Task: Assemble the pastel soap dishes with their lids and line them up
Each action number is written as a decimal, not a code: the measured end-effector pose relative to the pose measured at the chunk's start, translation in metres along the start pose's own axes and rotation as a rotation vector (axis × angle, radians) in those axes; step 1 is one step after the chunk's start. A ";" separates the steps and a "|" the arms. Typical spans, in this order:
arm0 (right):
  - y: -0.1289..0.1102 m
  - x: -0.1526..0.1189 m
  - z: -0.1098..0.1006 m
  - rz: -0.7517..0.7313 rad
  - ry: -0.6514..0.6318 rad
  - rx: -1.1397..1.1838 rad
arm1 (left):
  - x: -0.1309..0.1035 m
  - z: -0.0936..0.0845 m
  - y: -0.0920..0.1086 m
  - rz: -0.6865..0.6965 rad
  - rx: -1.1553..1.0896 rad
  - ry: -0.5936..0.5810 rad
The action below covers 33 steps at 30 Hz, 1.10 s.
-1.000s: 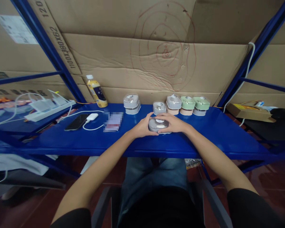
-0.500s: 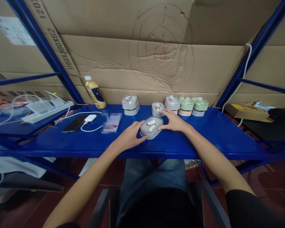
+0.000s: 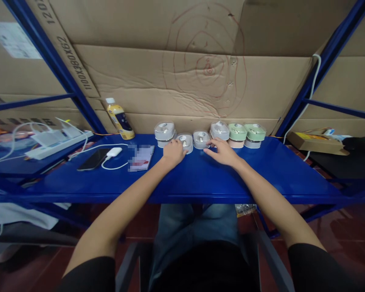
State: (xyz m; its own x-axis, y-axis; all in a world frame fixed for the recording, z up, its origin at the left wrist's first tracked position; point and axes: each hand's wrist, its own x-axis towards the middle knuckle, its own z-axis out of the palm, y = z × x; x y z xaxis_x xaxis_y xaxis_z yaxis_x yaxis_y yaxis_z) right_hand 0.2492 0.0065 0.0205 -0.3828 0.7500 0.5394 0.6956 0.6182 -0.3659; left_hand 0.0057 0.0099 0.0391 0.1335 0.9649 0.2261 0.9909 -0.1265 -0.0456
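My left hand [image 3: 174,154] grips the left side of a grey plastic box [image 3: 186,142] with a clear cover and a round white label. The hand hides part of it. Immediately right stands a similar grey box [image 3: 201,139], apart by a narrow gap. My right hand [image 3: 222,152] is open, its fingers spread at that second box's right edge; whether they touch it I cannot tell. Behind my left hand is a stack of two grey boxes [image 3: 165,132]. Past my right hand are a grey-topped stack [image 3: 219,130] and two green-topped stacks, one over pink [image 3: 237,132], one over grey [image 3: 255,133].
On the blue shelf [image 3: 188,182] to the left lie a phone [image 3: 142,157], a dark phone [image 3: 94,159] and a white charger [image 3: 114,152] with its cable. A yellow bottle [image 3: 121,119] stands behind them. Cardboard [image 3: 140,73] backs the shelf; a blue post [image 3: 322,69] rises at right.
The grey box between my hands has moved back and slightly left, into line with the other boxes. My left hand has gone with it; my right hand has come away from it.
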 end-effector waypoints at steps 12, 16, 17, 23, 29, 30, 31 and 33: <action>-0.004 -0.003 0.017 0.007 -0.253 -0.020 | 0.033 0.012 -0.011 -0.004 -0.209 0.106; -0.004 -0.002 0.015 0.013 -0.217 0.001 | 0.039 0.001 -0.032 -0.107 -0.235 0.381; -0.004 -0.002 0.015 0.017 -0.212 0.006 | 0.044 -0.001 -0.036 -0.175 -0.239 0.424; -0.004 -0.002 0.014 0.021 -0.229 0.004 | 0.075 0.007 -0.057 -0.432 -0.349 0.303; -0.004 -0.002 0.013 0.005 -0.203 0.028 | 0.068 0.013 -0.067 -0.376 -0.407 0.327; -0.005 -0.002 0.013 -0.004 -0.183 0.034 | 0.063 0.011 -0.068 -0.373 -0.419 0.362; -0.006 -0.001 0.013 -0.013 -0.155 0.043 | 0.058 0.008 -0.067 -0.364 -0.435 0.402; -0.009 -0.001 0.011 -0.024 -0.069 0.067 | 0.046 0.001 -0.064 -0.302 -0.479 0.489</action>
State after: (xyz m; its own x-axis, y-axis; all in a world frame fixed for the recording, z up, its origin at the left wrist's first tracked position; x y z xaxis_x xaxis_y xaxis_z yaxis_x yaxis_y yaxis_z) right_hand 0.2364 0.0026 0.0149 -0.4413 0.7476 0.4963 0.6441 0.6490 -0.4049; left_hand -0.0514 0.0628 0.0517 -0.2646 0.7754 0.5734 0.8690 -0.0661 0.4904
